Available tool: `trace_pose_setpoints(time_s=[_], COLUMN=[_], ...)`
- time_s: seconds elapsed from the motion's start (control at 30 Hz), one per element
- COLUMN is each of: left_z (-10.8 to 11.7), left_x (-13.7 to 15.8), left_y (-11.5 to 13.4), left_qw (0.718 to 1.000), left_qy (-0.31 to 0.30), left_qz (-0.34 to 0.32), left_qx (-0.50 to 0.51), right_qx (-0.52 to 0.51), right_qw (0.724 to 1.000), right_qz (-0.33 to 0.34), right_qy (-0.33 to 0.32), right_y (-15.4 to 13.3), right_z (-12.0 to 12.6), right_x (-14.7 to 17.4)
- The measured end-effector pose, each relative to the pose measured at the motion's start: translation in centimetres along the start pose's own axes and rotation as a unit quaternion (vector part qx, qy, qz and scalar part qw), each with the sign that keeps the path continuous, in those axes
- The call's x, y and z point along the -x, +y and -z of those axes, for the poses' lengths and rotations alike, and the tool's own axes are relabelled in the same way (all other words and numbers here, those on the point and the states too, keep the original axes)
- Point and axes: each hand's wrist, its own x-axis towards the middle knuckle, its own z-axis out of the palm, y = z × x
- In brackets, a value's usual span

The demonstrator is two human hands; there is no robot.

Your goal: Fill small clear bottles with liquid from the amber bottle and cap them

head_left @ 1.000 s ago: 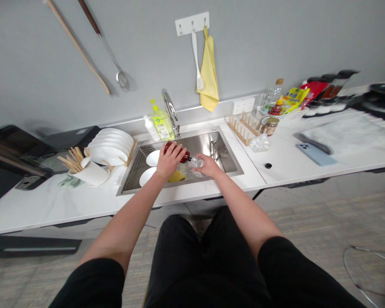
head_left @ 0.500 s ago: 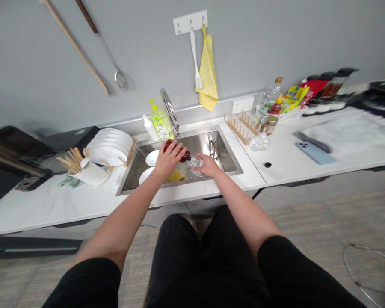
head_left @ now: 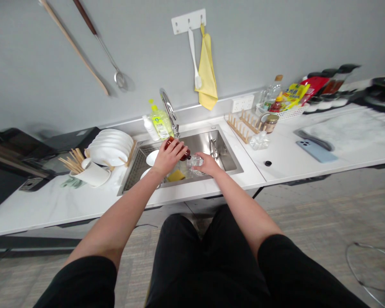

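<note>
Over the sink [head_left: 238,170], my left hand [head_left: 168,159] is wrapped round a dark reddish-brown bottle [head_left: 185,155], which is tilted with its neck down to the right. My right hand [head_left: 208,164] grips a small clear glass [head_left: 195,161] right at the bottle's mouth. Whether liquid runs between them is too small to make out. Below, a yellow sponge [head_left: 176,176] lies in the sink near white bowls [head_left: 152,158], partly hidden by my left hand and forearm. A small black cap [head_left: 268,163] lies on the counter to the right.
Behind the sink stand a faucet [head_left: 168,107], a green soap bottle [head_left: 160,122] and a white pump bottle [head_left: 150,128]. Stacked white plates [head_left: 111,145] and a chopstick holder [head_left: 91,173] are left; a wooden rack [head_left: 239,128], a jar [head_left: 270,123] and a phone [head_left: 317,151] are right.
Both hands keep their hold, and the bottle stays tilted toward the glass. The view has shifted very slightly; I see no other clear change.
</note>
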Motion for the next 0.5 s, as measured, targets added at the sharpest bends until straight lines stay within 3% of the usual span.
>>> trace_pose_setpoints(time_s=[0.5], left_z=[0.88], left_x=[-0.36], left_y=[-0.04], left_qw=[1.000], left_qy=[-0.018], left_qz=[-0.016], left_qx=[-0.006], right_qx=[0.004], right_qw=[1.000], right_qz=[0.005], right_qy=[-0.003], right_y=[0.02], right_z=[0.04], right_x=[-0.04])
